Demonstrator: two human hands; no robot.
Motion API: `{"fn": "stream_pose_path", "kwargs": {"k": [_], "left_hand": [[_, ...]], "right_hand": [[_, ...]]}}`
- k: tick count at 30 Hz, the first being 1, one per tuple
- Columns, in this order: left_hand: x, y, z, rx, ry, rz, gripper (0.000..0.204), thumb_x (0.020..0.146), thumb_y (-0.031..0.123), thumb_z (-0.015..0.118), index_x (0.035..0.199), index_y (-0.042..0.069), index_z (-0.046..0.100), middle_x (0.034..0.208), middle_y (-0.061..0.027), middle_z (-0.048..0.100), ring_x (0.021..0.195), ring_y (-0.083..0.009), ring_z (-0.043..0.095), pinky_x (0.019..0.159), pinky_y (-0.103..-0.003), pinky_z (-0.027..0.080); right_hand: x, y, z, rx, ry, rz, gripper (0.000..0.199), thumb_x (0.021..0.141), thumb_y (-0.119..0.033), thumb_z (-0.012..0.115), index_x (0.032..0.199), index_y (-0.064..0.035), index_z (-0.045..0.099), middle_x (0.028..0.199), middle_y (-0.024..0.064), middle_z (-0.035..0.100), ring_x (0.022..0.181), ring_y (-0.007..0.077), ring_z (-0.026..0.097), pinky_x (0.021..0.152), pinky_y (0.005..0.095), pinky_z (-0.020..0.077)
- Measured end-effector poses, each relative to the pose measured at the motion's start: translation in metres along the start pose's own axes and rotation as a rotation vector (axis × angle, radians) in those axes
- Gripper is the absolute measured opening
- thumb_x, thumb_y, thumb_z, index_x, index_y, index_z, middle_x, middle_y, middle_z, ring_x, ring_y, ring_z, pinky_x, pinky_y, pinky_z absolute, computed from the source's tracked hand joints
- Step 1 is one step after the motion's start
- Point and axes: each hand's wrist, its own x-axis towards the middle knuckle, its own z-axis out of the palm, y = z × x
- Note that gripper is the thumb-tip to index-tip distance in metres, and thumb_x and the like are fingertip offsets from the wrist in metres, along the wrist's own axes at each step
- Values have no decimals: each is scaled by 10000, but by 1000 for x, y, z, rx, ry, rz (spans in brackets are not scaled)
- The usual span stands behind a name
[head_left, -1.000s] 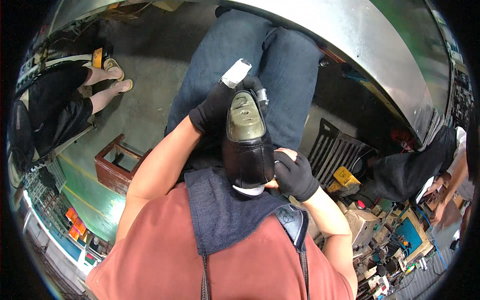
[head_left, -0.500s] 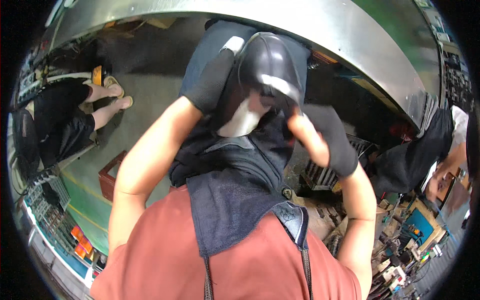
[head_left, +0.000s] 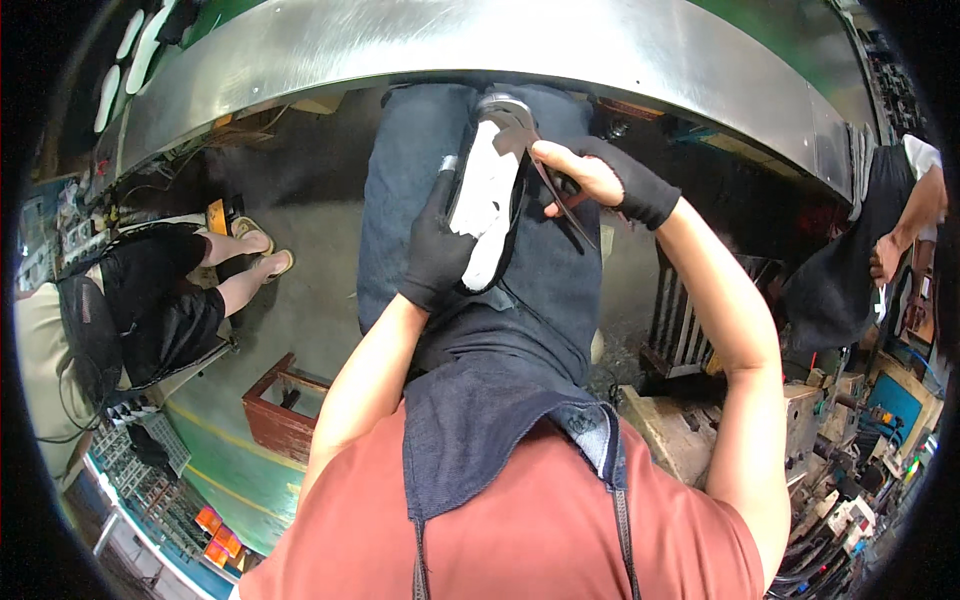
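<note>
A black shoe [head_left: 505,103] lies over my thighs, turned so that its bottom faces up and its rounded toe points away from me. White material [head_left: 482,205] covers much of the bottom, with a brown patch [head_left: 512,128] near the toe. My left hand [head_left: 437,240], in a black fingerless glove, is closed around the shoe's left side near the heel. At the right of the toe, my right hand [head_left: 592,180], also gloved, is closed on a slender dark hand tool [head_left: 577,222] that tapers towards me; its exact kind is unclear. The tool's upper end reaches the shoe's edge.
A metal-edged bench [head_left: 450,45] curves across the far side, with white soles [head_left: 145,50] at its left. A red-brown stool [head_left: 280,420] stands left, near a seated person's legs [head_left: 240,280]. Another person's hand [head_left: 885,257] shows at right, above cluttered machinery [head_left: 850,520].
The shoe has turned over from its black upper to its white bottom. My right hand has risen beside the toe, where the dark tool now shows. My left hand has shifted lower.
</note>
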Motion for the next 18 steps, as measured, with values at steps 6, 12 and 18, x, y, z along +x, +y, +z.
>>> {"fn": "stream_pose_path", "kwargs": {"k": [6,12,18], "left_hand": [[4,-11,4,36,16,-39,743,812,123,712,1432,-70,352,1439,-233,448,1330,-274,454,1069,-336,382],[0,-13,7,-43,-4,-123,734,819,92,696,1439,-74,340,1440,-231,447,1328,-261,453,1076,-319,365],[19,-8,-7,167,-133,32,821,855,199,700,1480,-63,237,1459,-240,411,1340,-256,437,1092,-343,361]], "right_hand": [[-8,-16,-11,-1008,-5,-159,655,934,-567,488,798,51,660,660,198,628,660,271,678,643,365,505],[1,-17,41,-1509,155,-273,562,917,-505,520,688,-23,699,621,210,623,616,350,668,639,441,535],[21,8,3,-1450,86,-523,552,921,-520,537,666,-40,635,614,186,607,535,367,607,517,422,491]]}}
